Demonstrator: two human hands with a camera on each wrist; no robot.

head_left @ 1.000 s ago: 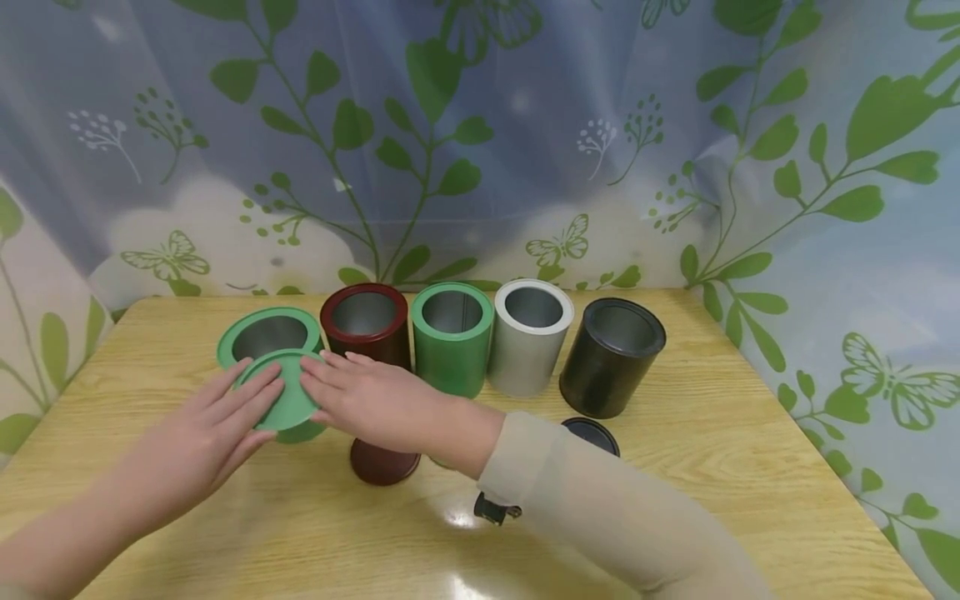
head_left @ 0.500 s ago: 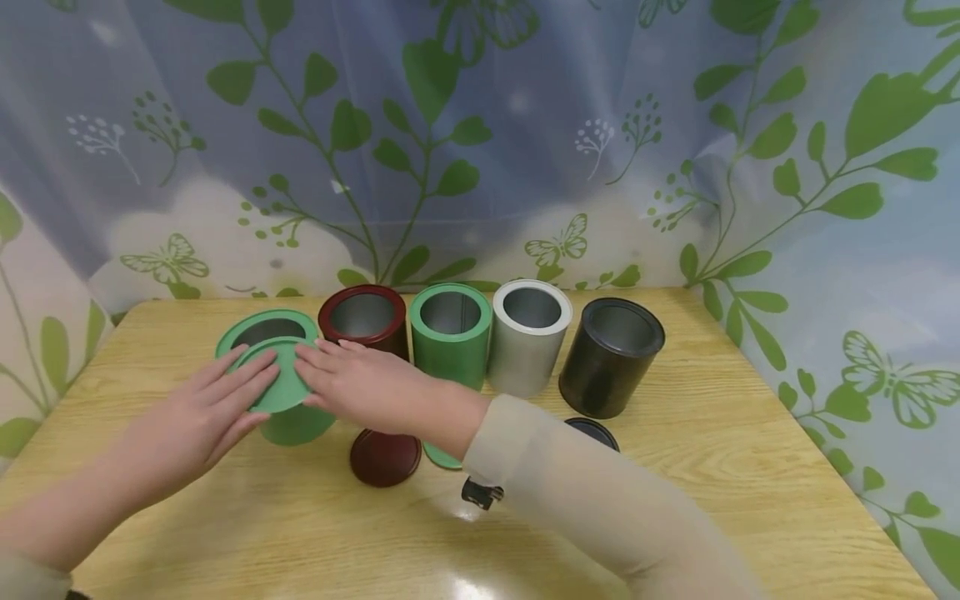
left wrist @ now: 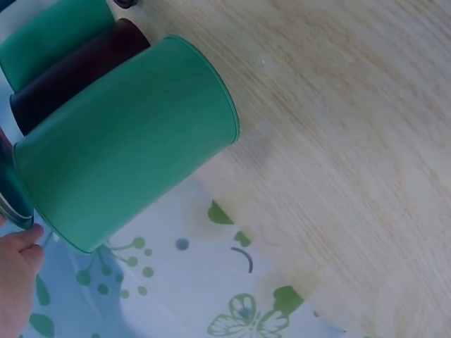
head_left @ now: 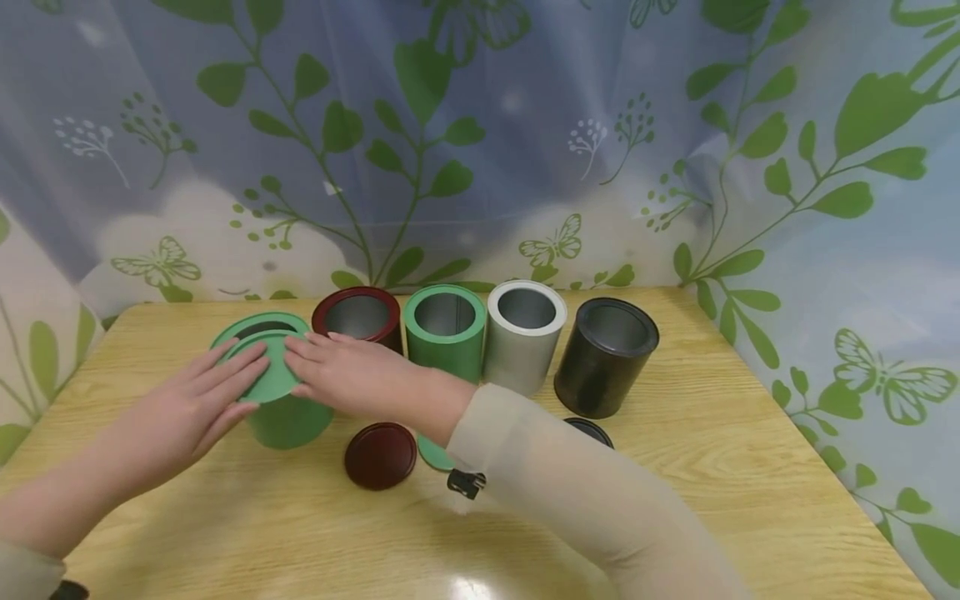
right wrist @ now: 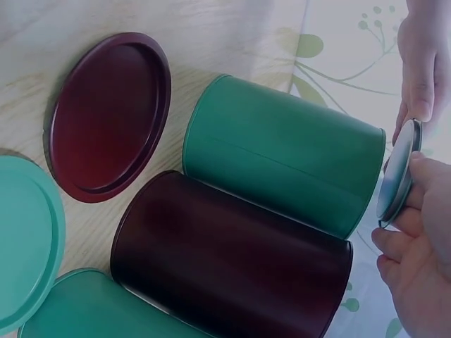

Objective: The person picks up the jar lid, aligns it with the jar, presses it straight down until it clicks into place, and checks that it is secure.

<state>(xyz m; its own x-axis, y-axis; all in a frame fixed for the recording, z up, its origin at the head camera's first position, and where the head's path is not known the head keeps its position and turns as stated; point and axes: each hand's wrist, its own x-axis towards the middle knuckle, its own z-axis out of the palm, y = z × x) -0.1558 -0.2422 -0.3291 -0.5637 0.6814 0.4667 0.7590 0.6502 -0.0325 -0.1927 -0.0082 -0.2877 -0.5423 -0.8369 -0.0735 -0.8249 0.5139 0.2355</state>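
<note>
- The green lid [head_left: 264, 367] is lying tilted across the mouth of the leftmost green can [head_left: 287, 417], which is standing upright at the bench's [head_left: 712, 467] left end.
- The left hand [head_left: 187, 408] is resting straight fingers on the lid's near-left part; the right hand [head_left: 352, 379] is touching its right edge, fingers straight too.
- A maroon can [head_left: 356, 315] is standing just behind, a maroon lid [head_left: 380, 455] lying near in front; neither is blocking the way.
</note>
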